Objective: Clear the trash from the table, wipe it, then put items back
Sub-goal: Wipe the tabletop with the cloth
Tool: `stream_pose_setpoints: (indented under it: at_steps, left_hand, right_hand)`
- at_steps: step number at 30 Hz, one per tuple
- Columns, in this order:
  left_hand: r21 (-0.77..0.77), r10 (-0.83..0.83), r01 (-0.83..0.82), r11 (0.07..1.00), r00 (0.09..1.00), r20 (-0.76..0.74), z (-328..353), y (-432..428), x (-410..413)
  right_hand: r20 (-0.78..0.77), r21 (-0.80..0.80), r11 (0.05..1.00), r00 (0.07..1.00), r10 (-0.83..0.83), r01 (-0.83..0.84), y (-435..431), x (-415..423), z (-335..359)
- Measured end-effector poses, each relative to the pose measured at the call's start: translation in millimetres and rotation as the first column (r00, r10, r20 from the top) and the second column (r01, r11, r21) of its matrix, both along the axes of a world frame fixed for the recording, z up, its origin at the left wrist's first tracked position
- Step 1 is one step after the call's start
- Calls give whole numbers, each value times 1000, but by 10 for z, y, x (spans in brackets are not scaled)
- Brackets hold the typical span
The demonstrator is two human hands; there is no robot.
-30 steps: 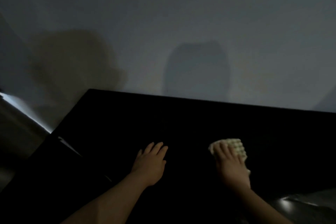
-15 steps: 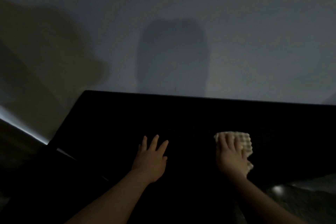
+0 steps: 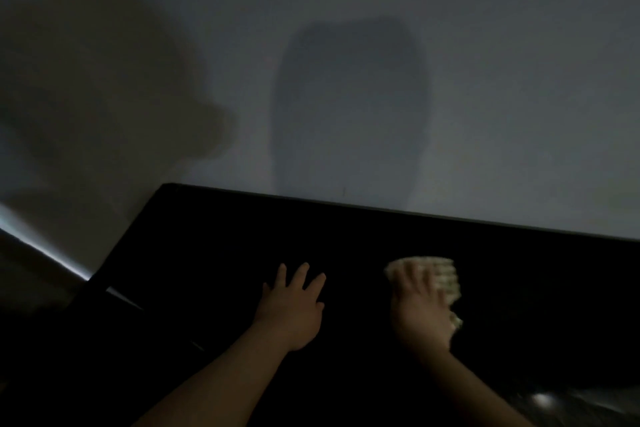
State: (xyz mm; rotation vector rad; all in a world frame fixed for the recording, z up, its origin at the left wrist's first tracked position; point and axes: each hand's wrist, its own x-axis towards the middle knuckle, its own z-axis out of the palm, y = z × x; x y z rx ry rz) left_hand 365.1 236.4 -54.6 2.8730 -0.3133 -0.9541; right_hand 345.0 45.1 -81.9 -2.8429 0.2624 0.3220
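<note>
The cloth is pressed flat under the right hand, fingers laid out over it rather than curled round it; the hand is blurred, so the thumb cannot be made out. Pale and waffle-textured, the cloth is seen past the fingertips and along the hand's outer edge, lying on the black table. Just inside that grip, and apart from it, the left hand is planted palm down on the same tabletop, fingers straight and spread, nothing held. Beyond the cloth, the table's far edge is met by a grey wall, and 2 shadows are cast there: 1 above the hands, 1 broader, out past the left hand. Further that way a thin strip of light is caught low down. Nearer than the right wrist, a small glint is picked up.
</note>
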Motion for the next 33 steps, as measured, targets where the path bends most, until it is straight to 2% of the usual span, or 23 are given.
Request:
stream_pose_setpoints:
  at_steps: [2,4,6,8,10,13,14,15,17,19,22,24,26,28,29,30,31,33]
  left_hand:
    - [8,13,-13,1000,1000,5,12,-28,80]
    - [5,12,-12,1000,1000,1,8,-34,136]
    - [-7,1,-1,1000,1000,-17,9,-15,170]
    - [-31,-9,8,999,1000,-29,14,14,186]
    - [-42,-25,24,999,1000,-19,3,35,196]
    - [-43,-38,39,998,999,8,-26,61,241]
    - [-45,-35,36,998,999,11,-32,65,262]
    - [-47,-28,29,998,999,18,-38,66,294]
    - [-43,-14,15,999,999,35,-45,66,369]
    - [-25,-17,18,1000,998,57,-43,63,444]
    - [-8,-58,59,998,995,79,-38,119,561]
    - [-39,-53,57,998,995,81,-37,173,626]
    - [-46,-53,57,997,995,84,-54,190,651]
    - [-31,-60,63,998,994,95,-82,175,651]
    - [-26,-61,64,998,994,95,-94,166,653]
    - [-22,-62,65,998,993,96,-97,159,664]
    - [-19,-62,64,998,993,97,-95,158,674]
    - [-9,-60,61,998,992,114,-88,158,667]
  right_hand:
    - [-18,31,978,978,209,-208,280,3,-40]
    - [12,-17,927,927,374,-374,286,79,-23]
    - [43,-80,917,918,395,-391,97,220,15]
    - [24,-77,953,955,295,-293,-210,402,-34]
    - [4,-61,996,998,69,-68,-440,544,-24]
    - [10,21,979,979,-201,201,-342,730,-12]
    - [-12,27,973,974,-227,227,-207,791,-29]
    - [6,19,981,981,-195,195,-48,849,-54]
    - [76,-6,1000,997,16,-15,296,915,-76]
    - [68,-15,971,969,239,-239,486,906,-82]
    - [50,-99,914,915,400,-394,259,1003,-82]
    - [87,-122,948,949,304,-293,-118,1062,-110]
    - [74,-101,994,996,47,-40,-430,1035,-83]
    - [24,-22,980,980,-198,198,-453,1017,-69]
    - [-21,-3,965,965,-263,263,-341,1047,-82]
    - [-22,-9,968,967,-253,253,-176,1103,-86]
    - [11,-25,985,986,-169,169,32,1135,-104]
    - [93,-6,996,992,89,-89,463,1114,-153]
